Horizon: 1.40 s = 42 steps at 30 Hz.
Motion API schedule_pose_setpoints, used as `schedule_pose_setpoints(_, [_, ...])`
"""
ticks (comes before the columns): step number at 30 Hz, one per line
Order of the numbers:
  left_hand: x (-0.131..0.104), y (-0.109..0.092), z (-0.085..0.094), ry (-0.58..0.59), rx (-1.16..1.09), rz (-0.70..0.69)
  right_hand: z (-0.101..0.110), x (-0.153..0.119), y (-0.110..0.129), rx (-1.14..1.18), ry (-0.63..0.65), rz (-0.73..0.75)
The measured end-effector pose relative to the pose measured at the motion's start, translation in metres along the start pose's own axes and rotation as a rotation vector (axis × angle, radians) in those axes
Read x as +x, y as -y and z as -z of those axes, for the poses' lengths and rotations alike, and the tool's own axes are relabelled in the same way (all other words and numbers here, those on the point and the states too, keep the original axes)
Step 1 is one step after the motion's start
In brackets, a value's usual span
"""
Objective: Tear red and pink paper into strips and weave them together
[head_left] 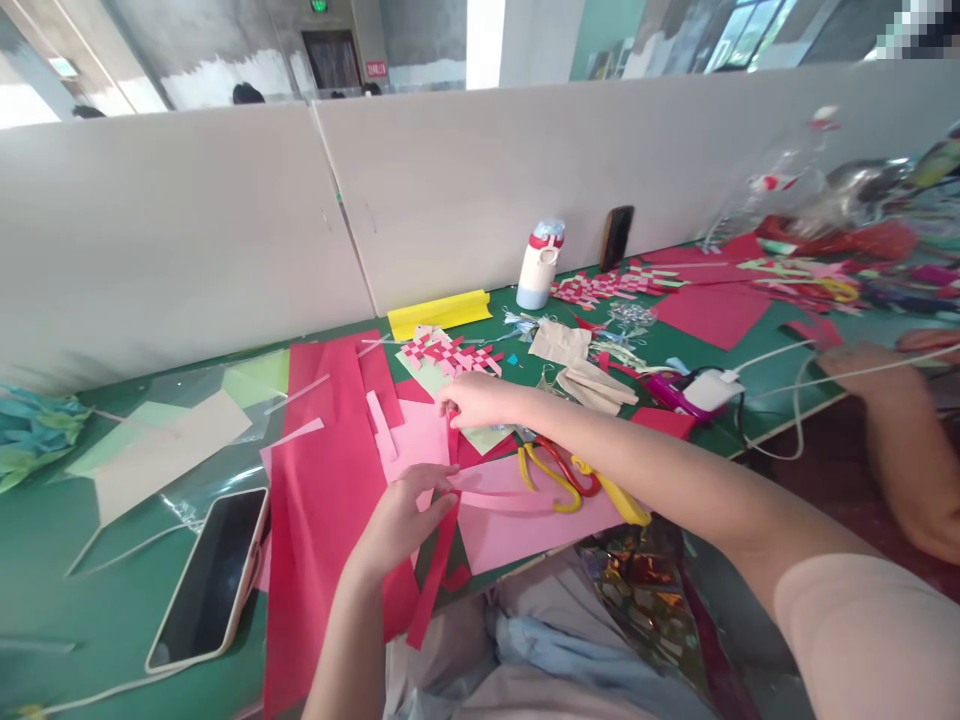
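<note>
A long red paper strip [435,585] runs from my right hand down past my left hand and hangs over the table's front edge. My right hand [480,400] pinches its upper end. Lower down, my left hand [409,505] has thumb and fingers closed at the crossing of that strip and a pink paper strip [510,499], which points right. Beneath them lie pink paper sheets [495,545] and a large red sheet [322,540]. Scissors with yellow and red handles [566,470] rest just right of my hands. Woven pink-and-red paper pieces [450,355] lie beyond my right hand.
A phone [214,580] lies at left with a cable. Toward the back stand a white bottle [540,265] and another phone [617,238] against a grey partition [187,220]. A white charger [709,392] with cords is at right, near another person's hand [862,370].
</note>
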<state>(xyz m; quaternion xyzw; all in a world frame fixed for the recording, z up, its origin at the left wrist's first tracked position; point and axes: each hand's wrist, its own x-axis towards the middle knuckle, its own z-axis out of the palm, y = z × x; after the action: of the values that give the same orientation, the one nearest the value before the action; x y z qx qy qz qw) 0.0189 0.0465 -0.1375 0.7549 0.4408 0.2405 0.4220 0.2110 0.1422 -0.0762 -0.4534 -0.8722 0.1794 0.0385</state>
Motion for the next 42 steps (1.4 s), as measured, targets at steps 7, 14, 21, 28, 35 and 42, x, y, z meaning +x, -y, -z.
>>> schedule_pose_setpoints(7, [0.020, 0.008, -0.014, 0.019, 0.201, 0.038, 0.017, -0.004, -0.024, 0.361, -0.135, -0.005])
schedule_pose_setpoints(14, [0.017, 0.010, -0.017, -0.013, 0.154, 0.051, 0.034, -0.024, -0.042, 0.401, -0.208, -0.095])
schedule_pose_setpoints(21, [0.015, 0.012, -0.019, -0.028, 0.096, 0.061, -0.019, -0.029, -0.057, 0.304, -0.063, -0.231])
schedule_pose_setpoints(28, [0.014, 0.012, -0.019, -0.032, 0.099, 0.070, -0.065, -0.014, -0.047, 0.576, -0.279, -0.272])
schedule_pose_setpoints(35, [0.013, 0.010, -0.018, -0.014, 0.100, 0.061, -0.079, -0.002, -0.041, 0.626, -0.413, -0.241])
schedule_pose_setpoints(42, [0.013, 0.012, -0.018, -0.012, 0.079, 0.057, -0.066, 0.004, -0.022, 0.549, -0.490, -0.247])
